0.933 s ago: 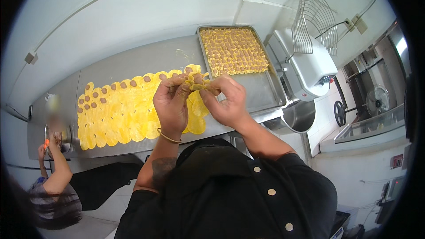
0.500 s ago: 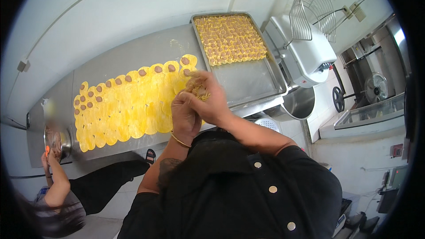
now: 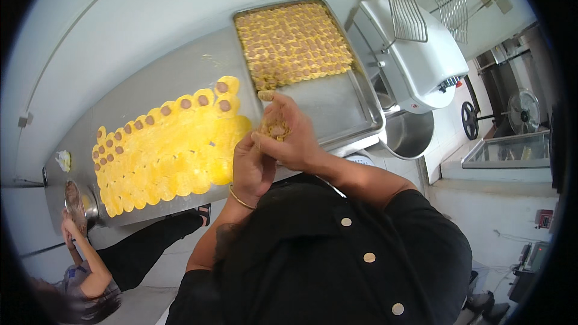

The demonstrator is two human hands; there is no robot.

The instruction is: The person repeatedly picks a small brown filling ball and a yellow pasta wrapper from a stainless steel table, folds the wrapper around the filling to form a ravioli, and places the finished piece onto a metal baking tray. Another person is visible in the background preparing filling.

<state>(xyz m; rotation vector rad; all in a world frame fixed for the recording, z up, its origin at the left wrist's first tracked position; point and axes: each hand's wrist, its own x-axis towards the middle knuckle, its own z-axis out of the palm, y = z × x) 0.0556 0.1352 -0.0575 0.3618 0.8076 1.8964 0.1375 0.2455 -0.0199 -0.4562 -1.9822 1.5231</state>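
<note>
Between my hands is a small open-topped dumpling (image 3: 276, 130) with a pleated yellow wrapper around brownish meat filling. My right hand (image 3: 295, 135) curls round it, thumb and fingers closed. My left hand (image 3: 253, 171), with a gold bangle at the wrist, presses against it from the left; its fingers are partly hidden. To the left lie overlapping rows of round yellow wrappers (image 3: 162, 156). Balls of meat filling (image 3: 185, 103) sit on the far row and left-end wrappers. A metal tray (image 3: 337, 108) just beyond my hands holds packed rows of finished dumplings (image 3: 295, 42).
A white mixer (image 3: 415, 54) with a wire guard and steel bowl (image 3: 412, 135) stands right of the tray. At the table's left end, another person's hands (image 3: 71, 225) are at a metal bowl (image 3: 90, 207) with meat filling. The steel table (image 3: 138, 93) runs along the wall.
My hands have shifted right with the dumpling, off the wrappers toward the tray's near-left corner. The view has shifted. The orange item in the other person's hand no longer shows.
</note>
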